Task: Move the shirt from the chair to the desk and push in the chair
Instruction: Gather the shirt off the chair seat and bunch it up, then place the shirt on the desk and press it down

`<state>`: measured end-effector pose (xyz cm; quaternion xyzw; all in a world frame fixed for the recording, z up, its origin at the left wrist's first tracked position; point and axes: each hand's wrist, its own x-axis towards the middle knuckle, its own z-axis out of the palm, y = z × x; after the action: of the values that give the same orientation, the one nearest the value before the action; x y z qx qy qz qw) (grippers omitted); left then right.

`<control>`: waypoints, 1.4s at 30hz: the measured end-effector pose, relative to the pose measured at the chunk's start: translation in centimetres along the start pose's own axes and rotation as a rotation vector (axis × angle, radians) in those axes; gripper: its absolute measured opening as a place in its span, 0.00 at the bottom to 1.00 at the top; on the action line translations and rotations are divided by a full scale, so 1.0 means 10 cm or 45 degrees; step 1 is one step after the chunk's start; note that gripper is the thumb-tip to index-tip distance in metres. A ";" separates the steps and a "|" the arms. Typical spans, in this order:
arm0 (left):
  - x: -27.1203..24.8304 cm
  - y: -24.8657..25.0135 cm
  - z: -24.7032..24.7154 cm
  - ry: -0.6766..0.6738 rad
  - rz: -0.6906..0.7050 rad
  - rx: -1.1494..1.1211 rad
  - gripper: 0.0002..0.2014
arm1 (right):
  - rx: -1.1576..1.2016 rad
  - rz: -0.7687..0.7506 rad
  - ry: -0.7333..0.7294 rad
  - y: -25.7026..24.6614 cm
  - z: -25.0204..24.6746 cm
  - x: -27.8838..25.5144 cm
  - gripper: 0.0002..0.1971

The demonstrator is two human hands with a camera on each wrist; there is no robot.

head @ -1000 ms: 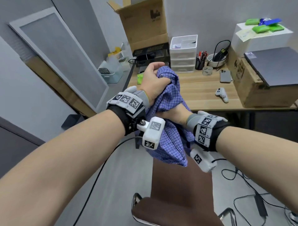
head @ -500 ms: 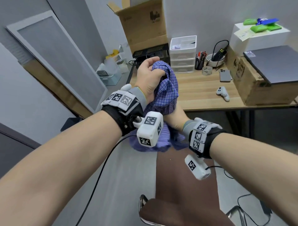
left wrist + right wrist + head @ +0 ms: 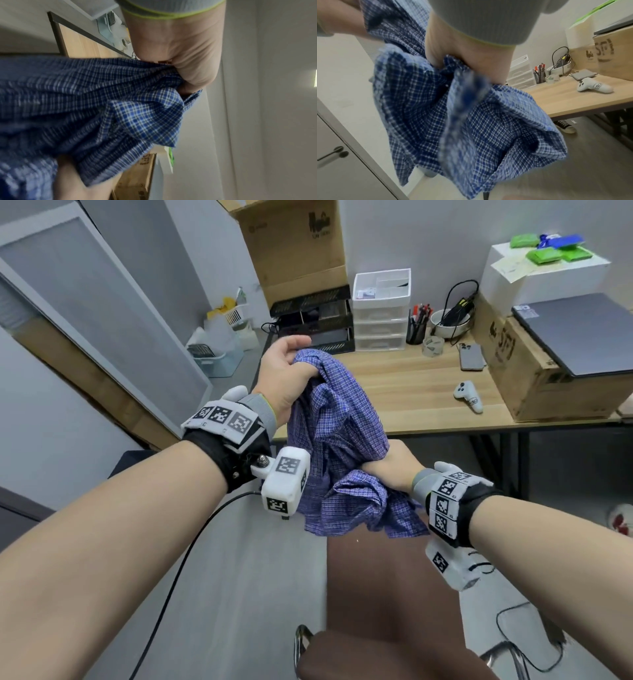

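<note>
A blue checked shirt (image 3: 339,440) hangs bunched in the air between both hands, above the brown chair (image 3: 387,604) and at the near edge of the wooden desk (image 3: 404,392). My left hand (image 3: 291,371) grips the shirt's top end, highest and over the desk's left edge. My right hand (image 3: 390,463) grips a lower fold, just in front of the desk edge. In the left wrist view the fist (image 3: 185,65) closes on the cloth (image 3: 102,101). The right wrist view shows the fist (image 3: 467,54) buried in the fabric (image 3: 453,115).
On the desk stand a black file tray (image 3: 315,320), white drawers (image 3: 380,313), a pen cup (image 3: 416,326), a bowl (image 3: 448,323), a phone (image 3: 471,357), a white controller (image 3: 467,397) and a cardboard box (image 3: 534,371) under a laptop (image 3: 582,330). Cables (image 3: 513,642) lie on the floor at right.
Both hands have carried the shirt up and forward toward the desk. The left hand has risen higher, stretching the cloth between the two hands.
</note>
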<state>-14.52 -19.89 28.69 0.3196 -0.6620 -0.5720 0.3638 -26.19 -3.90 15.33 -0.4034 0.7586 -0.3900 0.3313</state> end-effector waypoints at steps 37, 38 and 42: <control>2.43 -3.42 0.97 -0.327 0.118 1.834 0.41 | -1.252 0.193 -0.104 1.99 -0.83 3.42 0.33; 2.38 -3.44 0.98 -0.370 0.290 1.827 0.43 | -1.241 0.220 -0.142 2.07 -0.80 3.43 0.40; 2.22 -3.63 0.98 -0.595 0.685 1.820 0.33 | -1.246 0.289 -0.223 2.20 -0.69 3.46 0.52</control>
<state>-34.38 -38.50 -5.41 0.1764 -0.9821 0.0461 0.0482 -55.40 -23.58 -6.80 -0.4575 0.8608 0.0847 0.2063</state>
